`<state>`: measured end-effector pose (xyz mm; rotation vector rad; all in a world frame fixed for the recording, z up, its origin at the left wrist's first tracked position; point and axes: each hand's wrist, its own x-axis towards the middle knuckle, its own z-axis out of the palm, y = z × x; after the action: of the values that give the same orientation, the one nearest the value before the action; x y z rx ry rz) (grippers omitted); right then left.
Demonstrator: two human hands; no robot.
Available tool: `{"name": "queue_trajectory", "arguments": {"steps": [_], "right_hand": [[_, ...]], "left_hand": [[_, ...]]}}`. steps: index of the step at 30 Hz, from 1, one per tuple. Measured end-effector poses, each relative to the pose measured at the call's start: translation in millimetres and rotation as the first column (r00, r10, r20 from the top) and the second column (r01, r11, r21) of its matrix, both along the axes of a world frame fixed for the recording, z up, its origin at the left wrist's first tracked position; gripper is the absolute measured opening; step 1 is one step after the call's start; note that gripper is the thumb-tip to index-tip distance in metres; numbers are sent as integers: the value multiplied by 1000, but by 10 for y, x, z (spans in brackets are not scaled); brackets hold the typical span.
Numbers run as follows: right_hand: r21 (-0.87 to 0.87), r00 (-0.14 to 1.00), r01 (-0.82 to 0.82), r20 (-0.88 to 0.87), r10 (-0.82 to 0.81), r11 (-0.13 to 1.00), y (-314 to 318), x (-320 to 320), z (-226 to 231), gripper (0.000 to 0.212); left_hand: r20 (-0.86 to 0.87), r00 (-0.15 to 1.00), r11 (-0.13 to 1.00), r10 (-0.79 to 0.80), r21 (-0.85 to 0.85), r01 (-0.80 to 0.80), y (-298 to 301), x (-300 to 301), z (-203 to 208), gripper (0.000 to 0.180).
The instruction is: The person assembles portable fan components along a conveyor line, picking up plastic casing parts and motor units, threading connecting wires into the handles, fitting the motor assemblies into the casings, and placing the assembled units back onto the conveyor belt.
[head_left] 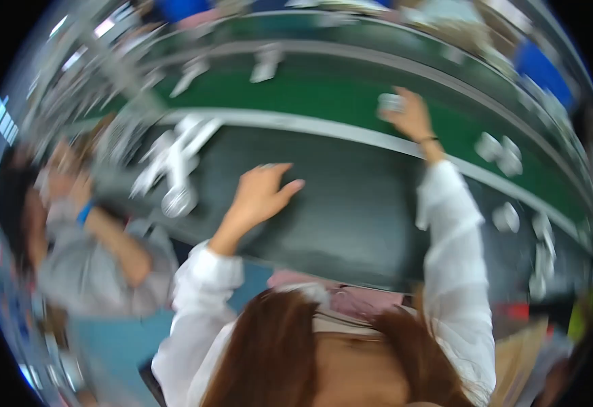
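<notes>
My right hand (413, 117) reaches out over the green conveyor belt (330, 91). Its fingers close on a small white piece (391, 103), too blurred for me to name its kind. Above the dark worktable (310, 230) is my left hand (259, 195), empty, with thumb and fingers apart. To the left of that hand lies a loose pile of long white parts (181, 152). A round, ribbed-looking white part (178, 202) sits at the pile's near end.
A pale rail (296, 123) divides worktable from belt. More white pieces (266, 62) ride the belt; two white pieces (500, 152) are farther right. Another white piece (506, 217) and a white strip (544, 254) lie at the table's right. A co-worker (100, 264) sits close on the left.
</notes>
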<state>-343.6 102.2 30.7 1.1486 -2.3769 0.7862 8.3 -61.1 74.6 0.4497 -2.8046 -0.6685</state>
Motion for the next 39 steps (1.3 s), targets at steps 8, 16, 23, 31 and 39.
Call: {"name": "queue_trajectory", "arguments": {"steps": [8,16,23,31,39], "right_hand": [[110,987,-46,158,28,993,-321,-169,-54,49],[210,942,-303,210,260,929,280,1224,527,50],[404,942,-236,317,107,884,904,1600,433,51],[438,845,-444,494,203,782,1205,1640,435,84],[-41,422,-655,809,410,755,1338,1403,538,68]], "left_hand": [[-213,791,734,573,-296,-612,-655,804,224,42],[84,654,642,752,-324,-695,-1237,1008,-120,82],[-226,836,689,500,689,-226,-861,545,-204,74],[-184,790,-331,585,835,439,124,-72,-689,31],[-207,676,81,707,974,214,-151,302,-781,36]]}}
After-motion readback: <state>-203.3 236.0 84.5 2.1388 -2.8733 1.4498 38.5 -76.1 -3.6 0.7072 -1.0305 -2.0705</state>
